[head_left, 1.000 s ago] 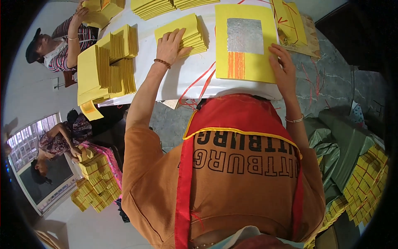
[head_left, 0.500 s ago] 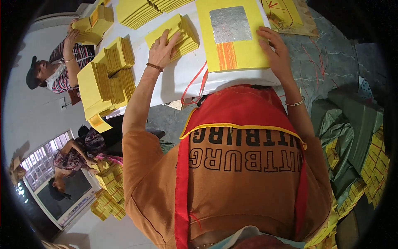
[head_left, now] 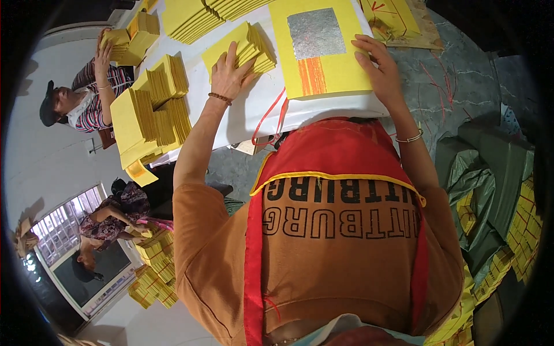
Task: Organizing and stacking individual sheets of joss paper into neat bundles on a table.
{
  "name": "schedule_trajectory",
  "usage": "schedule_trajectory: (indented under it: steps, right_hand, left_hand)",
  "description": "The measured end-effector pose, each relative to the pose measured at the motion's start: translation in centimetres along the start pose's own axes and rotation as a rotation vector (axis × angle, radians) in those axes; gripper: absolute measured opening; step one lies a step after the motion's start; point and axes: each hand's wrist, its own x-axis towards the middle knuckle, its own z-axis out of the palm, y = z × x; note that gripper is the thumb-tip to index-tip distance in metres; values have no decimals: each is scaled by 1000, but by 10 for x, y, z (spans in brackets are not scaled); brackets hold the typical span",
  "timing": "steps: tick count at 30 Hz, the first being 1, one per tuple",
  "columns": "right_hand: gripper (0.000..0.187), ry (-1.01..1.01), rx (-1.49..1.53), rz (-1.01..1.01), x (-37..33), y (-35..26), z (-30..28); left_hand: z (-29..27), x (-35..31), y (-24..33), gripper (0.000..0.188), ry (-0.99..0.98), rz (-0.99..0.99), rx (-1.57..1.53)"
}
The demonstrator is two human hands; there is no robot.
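A large yellow paper sheet (head_left: 329, 72) lies on the white-covered table (head_left: 323, 109), with a silver square (head_left: 315, 34) and an orange band (head_left: 312, 75) on it. My right hand (head_left: 381, 69) rests at the sheet's right edge, thumb apart from its stretched fingers. Left of the sheet is a fanned bundle of folded yellow papers (head_left: 262, 52). My left hand (head_left: 229, 75) lies on the near side of that bundle with its fingers spread; the undersides of its fingers are hidden.
More folded yellow stacks stand at the table's left (head_left: 138, 124) and far side (head_left: 187, 20). A red strap (head_left: 268, 121) hangs over the near edge. Two people (head_left: 78, 104) work at the left. Tied yellow bundles (head_left: 525, 216) and a green tarp (head_left: 485, 190) are at the right.
My left hand has slid slightly toward me and to the right on the bundle. The sheet and my right hand sit a little farther left.
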Motion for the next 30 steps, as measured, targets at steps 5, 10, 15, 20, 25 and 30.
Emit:
schedule_trajectory:
  steps: [5,10,15,20,25,30]
  right_hand:
    - [25,1,-17,-42,0,1,-1]
    - [25,0,-50,-36,1,0,-1]
    - [26,14,-21,8,-1,-4,0]
    - [25,100,-426,-236,-3,-45,11]
    - [36,-196,11,-282,-9,-108,94]
    - [51,-285,217,128,54,-88,210]
  left_hand:
    - [-3,0,7,51,-17,-16,53]
    - [5,0,-5,49,34,7,-29]
    - [12,-3,-14,45,46,23,-65]
    - [13,-13,6,47,54,62,143]
    - [2,-5,2,51,65,33,-7]
    - [16,-6,-33,37,169,-516,-741]
